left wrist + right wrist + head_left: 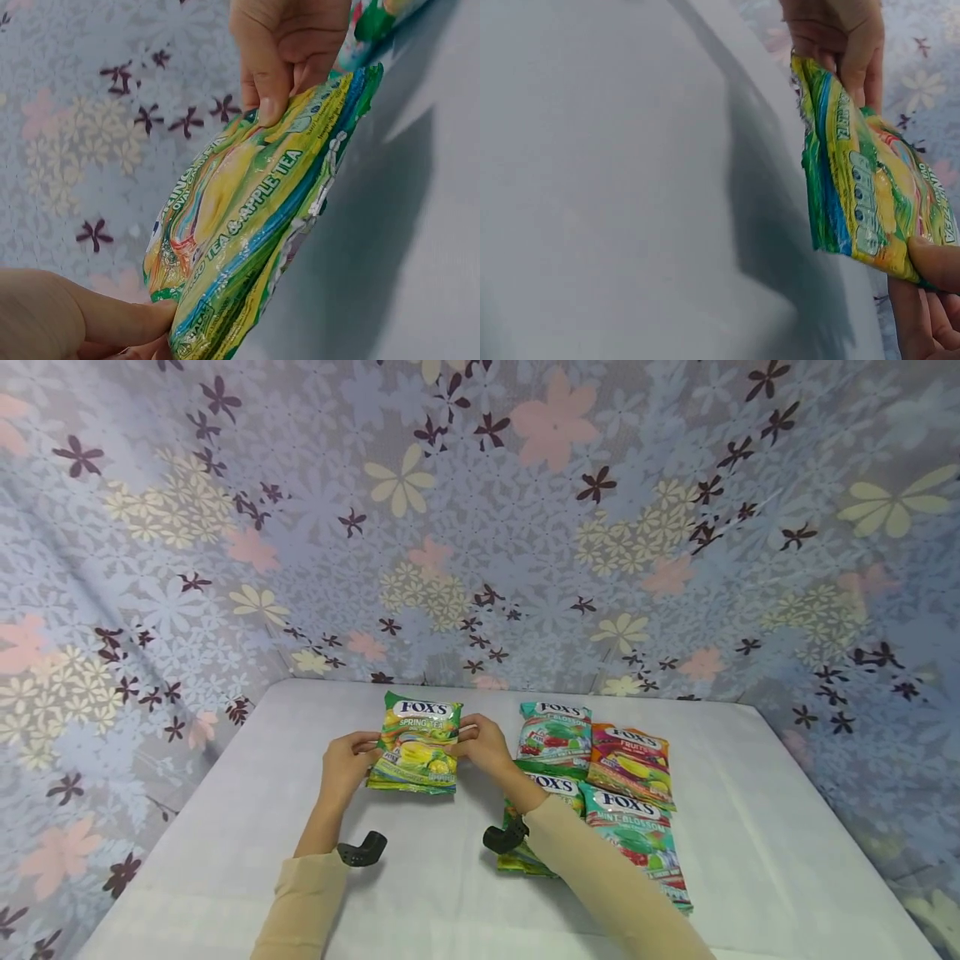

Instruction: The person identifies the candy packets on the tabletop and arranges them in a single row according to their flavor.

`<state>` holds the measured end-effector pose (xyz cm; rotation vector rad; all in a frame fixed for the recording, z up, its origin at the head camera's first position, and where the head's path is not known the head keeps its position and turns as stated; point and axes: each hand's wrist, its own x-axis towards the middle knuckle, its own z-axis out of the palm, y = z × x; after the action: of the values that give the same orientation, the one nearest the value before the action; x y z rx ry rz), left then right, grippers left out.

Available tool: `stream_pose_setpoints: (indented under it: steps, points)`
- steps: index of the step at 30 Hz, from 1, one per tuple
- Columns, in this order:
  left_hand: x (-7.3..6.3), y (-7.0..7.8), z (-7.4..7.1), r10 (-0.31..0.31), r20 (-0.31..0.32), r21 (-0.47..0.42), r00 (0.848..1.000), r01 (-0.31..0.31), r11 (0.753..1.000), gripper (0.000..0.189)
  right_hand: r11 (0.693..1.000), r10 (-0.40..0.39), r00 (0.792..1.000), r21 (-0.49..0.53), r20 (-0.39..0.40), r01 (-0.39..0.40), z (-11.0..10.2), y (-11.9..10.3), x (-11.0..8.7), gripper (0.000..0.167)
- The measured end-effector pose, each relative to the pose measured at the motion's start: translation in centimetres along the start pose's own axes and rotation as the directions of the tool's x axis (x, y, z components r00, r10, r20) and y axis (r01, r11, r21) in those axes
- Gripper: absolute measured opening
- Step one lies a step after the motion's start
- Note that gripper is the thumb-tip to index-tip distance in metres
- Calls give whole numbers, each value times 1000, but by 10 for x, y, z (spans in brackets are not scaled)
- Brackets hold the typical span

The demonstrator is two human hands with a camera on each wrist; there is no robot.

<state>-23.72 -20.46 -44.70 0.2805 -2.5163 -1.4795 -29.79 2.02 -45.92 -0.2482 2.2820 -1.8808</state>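
A green and yellow Fox's Spring Tea candy bag [417, 747] is held between both hands, its printed front toward the head camera. My left hand [348, 767] pinches one side edge, thumb on the front. On the opposite side my right hand [486, 747] pinches the bag, thumb also on its face. Both wrist views show the candy bag [247, 202] raised off the table, casting a shadow below. In the right wrist view its lower seam [821, 165] faces the camera.
Right of the hands lie a mint blossom bag [555, 739], an orange fruits bag [632, 764], a second mint blossom bag [637, 839] and a green bag [525, 857] partly hidden by the right arm. A flowered cloth [480, 568] hangs behind the white table [442, 902].
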Motion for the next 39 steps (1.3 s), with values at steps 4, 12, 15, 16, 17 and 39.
stream_pose_setpoints:
  steps: [4,12,15,16,17,39]
  points:
    - [2,-7,-3,9,-43,81,999,-5,997,28,1000,-14,1000,-6,-1,14,14,3,5,45]
    - [7,-13,-11,8,-123,178,992,14,984,28,993,63,998,101,30,-65,41,5,13,57]
    - [12,-20,-15,0,-139,199,990,28,980,28,990,88,995,103,56,-94,50,6,15,67]
    - [13,-22,-16,-2,-144,207,990,32,978,28,989,95,994,105,59,-101,53,7,16,69]
    - [14,-24,-17,-8,-148,212,989,39,976,28,989,97,994,105,60,-103,56,7,16,69]
    - [26,-33,-20,-48,-97,289,994,75,954,40,992,49,995,-115,-84,-58,82,10,25,58]
